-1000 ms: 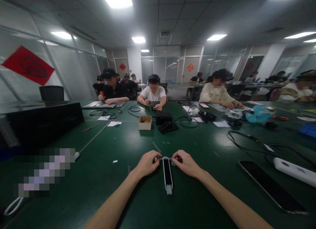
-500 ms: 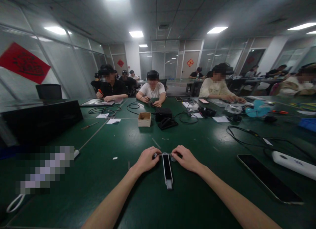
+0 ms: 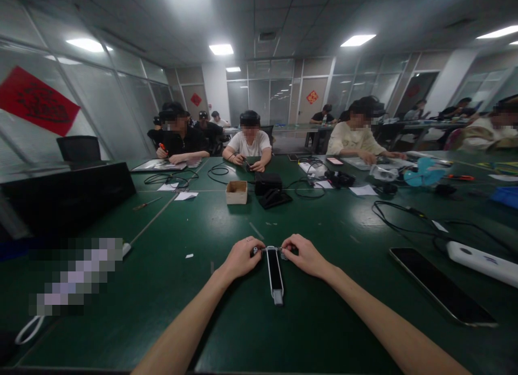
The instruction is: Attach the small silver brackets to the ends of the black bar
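A long narrow black device with a silver frame (image 3: 275,275) lies on the green table (image 3: 194,310), pointing toward me. My left hand (image 3: 242,256) pinches a small metal part at the left of its far end. At the right of that same end, my right hand (image 3: 304,254) has its fingers closed on another small part. Both hands rest on the table, fingers curled. What the small parts are is too tiny to make out.
A dark phone (image 3: 441,286) and a white power strip (image 3: 483,263) with black cables lie at right. A cardboard box (image 3: 237,192) and black gear (image 3: 270,191) sit mid-table. A black box (image 3: 65,194) stands at left. Several people work at the far side.
My hands and the device keep the same grip. The view has tilted slightly, so everything sits a little higher in the picture.
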Action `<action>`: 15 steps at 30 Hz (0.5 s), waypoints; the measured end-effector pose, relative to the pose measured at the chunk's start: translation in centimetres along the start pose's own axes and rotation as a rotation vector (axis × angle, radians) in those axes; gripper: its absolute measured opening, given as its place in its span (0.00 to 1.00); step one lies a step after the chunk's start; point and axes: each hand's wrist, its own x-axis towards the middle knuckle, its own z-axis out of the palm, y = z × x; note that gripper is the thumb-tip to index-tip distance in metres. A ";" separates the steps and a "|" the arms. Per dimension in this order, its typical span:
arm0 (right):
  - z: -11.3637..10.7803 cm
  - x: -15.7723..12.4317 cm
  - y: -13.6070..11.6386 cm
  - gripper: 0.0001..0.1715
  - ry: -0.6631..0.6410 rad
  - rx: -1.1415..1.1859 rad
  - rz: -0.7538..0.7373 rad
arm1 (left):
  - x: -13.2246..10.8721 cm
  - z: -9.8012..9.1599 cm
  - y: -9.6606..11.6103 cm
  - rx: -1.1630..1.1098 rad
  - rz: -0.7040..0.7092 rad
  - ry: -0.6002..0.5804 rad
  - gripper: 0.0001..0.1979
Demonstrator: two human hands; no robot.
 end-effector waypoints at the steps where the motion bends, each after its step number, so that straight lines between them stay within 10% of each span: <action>1: 0.0 0.0 -0.1 0.08 0.000 0.001 -0.005 | 0.0 0.0 0.0 0.000 -0.001 -0.002 0.10; 15: 0.0 0.1 0.4 0.13 -0.017 -0.031 -0.042 | 0.0 -0.2 0.2 0.002 -0.016 -0.009 0.10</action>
